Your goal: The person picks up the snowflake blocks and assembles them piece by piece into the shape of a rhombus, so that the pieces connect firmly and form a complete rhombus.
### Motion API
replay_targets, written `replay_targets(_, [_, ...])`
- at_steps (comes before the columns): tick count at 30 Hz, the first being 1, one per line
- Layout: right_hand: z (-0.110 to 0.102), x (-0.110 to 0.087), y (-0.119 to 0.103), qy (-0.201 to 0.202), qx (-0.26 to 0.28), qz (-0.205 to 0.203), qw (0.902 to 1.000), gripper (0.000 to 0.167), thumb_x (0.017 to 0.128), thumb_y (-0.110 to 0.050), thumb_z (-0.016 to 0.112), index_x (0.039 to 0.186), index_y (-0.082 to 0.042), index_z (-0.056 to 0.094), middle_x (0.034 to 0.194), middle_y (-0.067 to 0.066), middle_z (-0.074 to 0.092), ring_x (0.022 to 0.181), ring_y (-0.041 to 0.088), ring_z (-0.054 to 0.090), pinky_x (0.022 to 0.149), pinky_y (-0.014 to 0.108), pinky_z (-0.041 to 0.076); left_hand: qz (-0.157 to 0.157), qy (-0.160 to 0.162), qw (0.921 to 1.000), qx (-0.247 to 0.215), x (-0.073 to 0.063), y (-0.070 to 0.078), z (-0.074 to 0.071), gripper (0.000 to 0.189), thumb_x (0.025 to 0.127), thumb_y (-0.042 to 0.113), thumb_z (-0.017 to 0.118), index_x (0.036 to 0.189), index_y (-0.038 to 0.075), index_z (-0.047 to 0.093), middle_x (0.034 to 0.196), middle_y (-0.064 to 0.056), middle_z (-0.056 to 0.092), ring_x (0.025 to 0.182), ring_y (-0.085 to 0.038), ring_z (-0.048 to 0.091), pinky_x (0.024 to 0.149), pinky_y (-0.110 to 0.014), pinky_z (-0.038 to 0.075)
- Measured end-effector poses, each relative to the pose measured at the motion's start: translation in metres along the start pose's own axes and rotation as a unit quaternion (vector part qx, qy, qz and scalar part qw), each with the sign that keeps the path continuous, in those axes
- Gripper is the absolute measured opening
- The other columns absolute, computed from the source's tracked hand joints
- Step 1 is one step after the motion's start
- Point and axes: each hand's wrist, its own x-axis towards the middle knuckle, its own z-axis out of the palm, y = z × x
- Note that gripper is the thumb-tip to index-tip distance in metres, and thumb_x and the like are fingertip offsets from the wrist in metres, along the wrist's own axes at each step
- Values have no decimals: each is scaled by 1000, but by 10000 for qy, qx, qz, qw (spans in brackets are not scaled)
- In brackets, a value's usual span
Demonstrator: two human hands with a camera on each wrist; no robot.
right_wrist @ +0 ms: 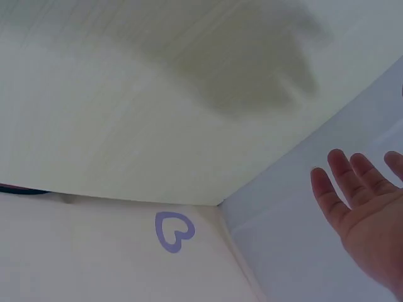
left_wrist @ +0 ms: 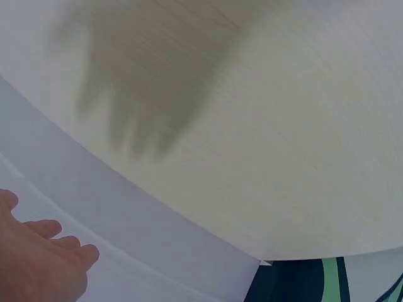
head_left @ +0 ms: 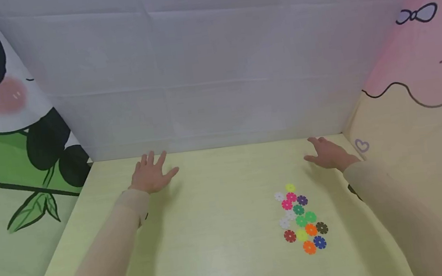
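Note:
My left hand (head_left: 151,174) is held over the far left part of the table, fingers spread and holding nothing. Toward the far right, my right hand (head_left: 329,154) hovers with its fingers extended and nothing in them. Both hands cast shadows on the tabletop, apart from it. Right of the middle lies a loose cluster of small flower-shaped discs, among them a red disc (head_left: 289,236), a blue disc (head_left: 320,242), a purple disc (head_left: 302,200) and an orange disc (head_left: 309,247). The right hand is the nearer one to them. In the wrist views the left palm (left_wrist: 41,264) and right palm (right_wrist: 374,233) show bare.
The pale yellow table (head_left: 214,217) meets a white cloth wall (head_left: 213,74) at the back. A panda-printed panel (head_left: 8,122) stands on the left, and a pink and cream panel (head_left: 423,99) with a heart outline (right_wrist: 174,232) on the right.

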Motion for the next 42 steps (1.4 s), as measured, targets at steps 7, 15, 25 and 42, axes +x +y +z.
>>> replay_targets(7, [20,2,-2,-6,234,-62,9997,75,94,-44,56,145,2,27,140,34,31,125,50,34,96,62,31,16,-167,9996,-233,10,18,27,93,88,75,27,153,10,16,151,-32,9,136,-51,4,107,-58,6])
replay_targets(15, [46,3,-3,37,406,-270,9988,62,93,-35,62,136,4,43,126,29,49,115,44,47,93,57,37,211,-341,9986,-337,19,50,57,90,88,73,34,152,10,21,151,-31,14,137,-49,10,107,-57,11])
replay_targets(25, [72,1,-10,-95,1196,-215,9925,44,90,-28,68,119,1,57,108,18,59,96,33,56,82,47,46,847,-383,9956,-82,26,111,80,74,90,56,53,143,7,41,143,-23,38,129,-41,35,105,-52,23])
replay_targets(42, [83,-7,-28,-177,1507,-287,9880,34,82,-30,76,101,-5,65,92,4,60,84,22,54,75,39,47,1732,-368,9842,-89,25,187,118,47,87,48,62,116,12,62,107,-8,54,95,-26,49,75,-40,43])
